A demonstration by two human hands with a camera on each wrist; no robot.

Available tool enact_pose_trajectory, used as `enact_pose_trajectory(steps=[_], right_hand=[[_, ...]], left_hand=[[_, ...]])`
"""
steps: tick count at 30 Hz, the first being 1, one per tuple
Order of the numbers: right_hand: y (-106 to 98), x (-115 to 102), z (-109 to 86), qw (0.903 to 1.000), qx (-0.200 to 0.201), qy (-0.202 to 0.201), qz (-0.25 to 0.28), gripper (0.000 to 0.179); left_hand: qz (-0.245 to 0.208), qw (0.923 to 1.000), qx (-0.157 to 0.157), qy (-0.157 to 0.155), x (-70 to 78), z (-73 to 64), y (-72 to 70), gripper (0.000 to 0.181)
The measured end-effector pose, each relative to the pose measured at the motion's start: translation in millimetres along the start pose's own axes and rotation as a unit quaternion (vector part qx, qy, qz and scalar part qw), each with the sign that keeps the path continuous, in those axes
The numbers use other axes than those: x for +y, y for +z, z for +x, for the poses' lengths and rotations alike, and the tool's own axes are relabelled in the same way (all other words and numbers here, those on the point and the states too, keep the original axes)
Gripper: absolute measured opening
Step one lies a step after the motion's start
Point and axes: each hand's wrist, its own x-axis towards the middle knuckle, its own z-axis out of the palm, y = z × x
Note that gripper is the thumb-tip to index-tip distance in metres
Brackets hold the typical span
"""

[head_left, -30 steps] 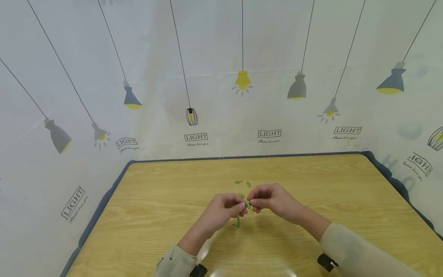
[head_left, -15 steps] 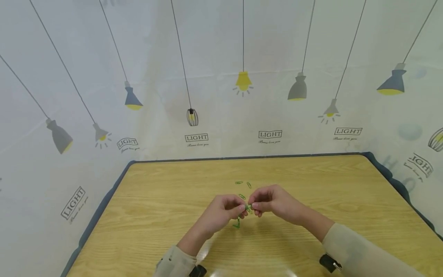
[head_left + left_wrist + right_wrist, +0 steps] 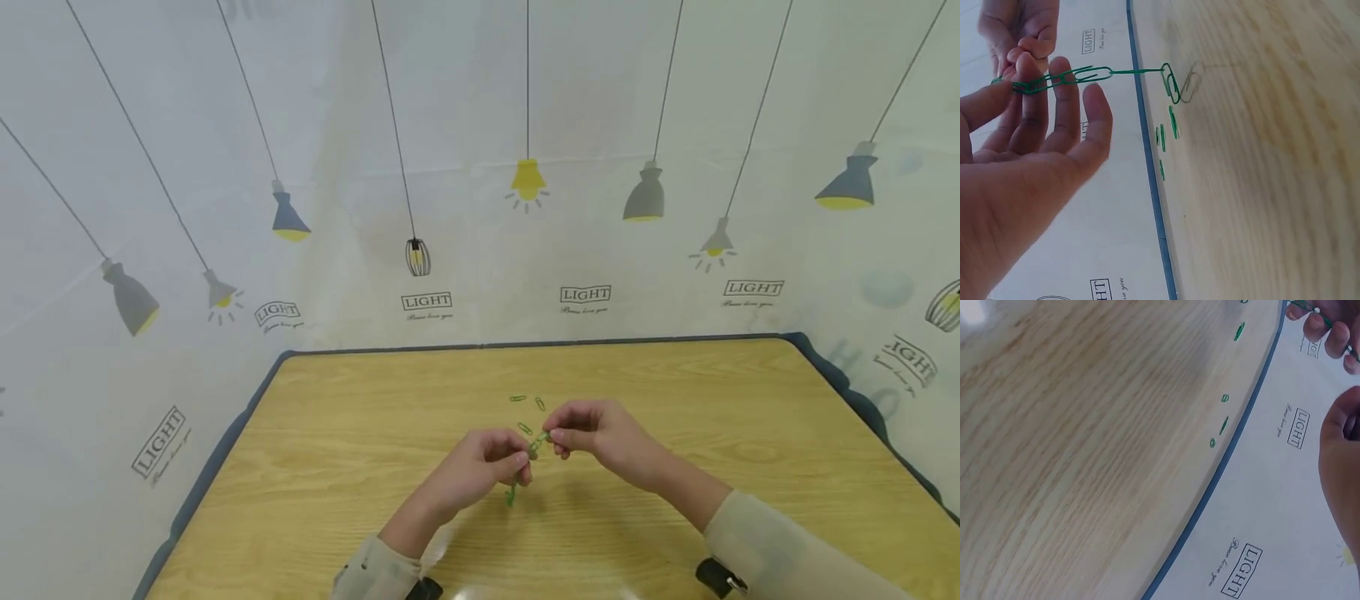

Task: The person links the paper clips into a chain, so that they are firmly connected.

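My left hand (image 3: 476, 467) pinches a chain of green paper clips (image 3: 1094, 74) between thumb and forefinger. Its other fingers are spread along the chain. The free end hangs below this hand, and its lowest paper clip (image 3: 1171, 84) is close to the tabletop. To the right, my right hand (image 3: 611, 440) pinches the upper end, where a green paper clip (image 3: 539, 441) spans the small gap between both hands. How the clips join at the fingertips is too small to tell. In the right wrist view, most of my right hand (image 3: 1341, 462) is cut off by the frame edge.
Several loose green paper clips, among them one paper clip (image 3: 517, 398) farther back and another (image 3: 525, 428) near my fingertips, lie on the wood-grain table (image 3: 360, 417). A pale curtain (image 3: 480, 208) printed with lamps borders the table's back and sides.
My hands have drawn slightly apart, the right one moving up and right. More of the paper clip between them shows. The hanging end of the chain has swung and turned.
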Motion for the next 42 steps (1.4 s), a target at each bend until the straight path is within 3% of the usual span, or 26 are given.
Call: enact_pose_trajectory(steps=[6,15,18,32,42], right_hand=[[12,-3,-0.1,0.9981,0.058,-0.018,0.009,0.02],[22,-6,-5.2,0.9914,0.122,-0.043,0.021,0.017],[25,-4,-5.9,0.9901,0.132,-0.036,0.032,0.016],[28,9,-6.5,0.9937,0.106,-0.035,0.01,0.015],[26,9,-3.8,0.9949,0.096,-0.028,-0.013,0.015]], left_hand=[[0.015,0.9992,0.003,0.036,-3.2,2.9,4.8,0.033],[0.007,0.9933,0.095,0.066,0.2,8.2,11.1,0.028],[0.001,0.9917,0.105,0.074,0.4,10.1,12.2,0.028],[-0.027,0.9939,0.096,0.046,-5.5,8.1,11.8,0.027],[-0.001,0.9934,0.107,0.039,-10.0,7.5,10.6,0.02]])
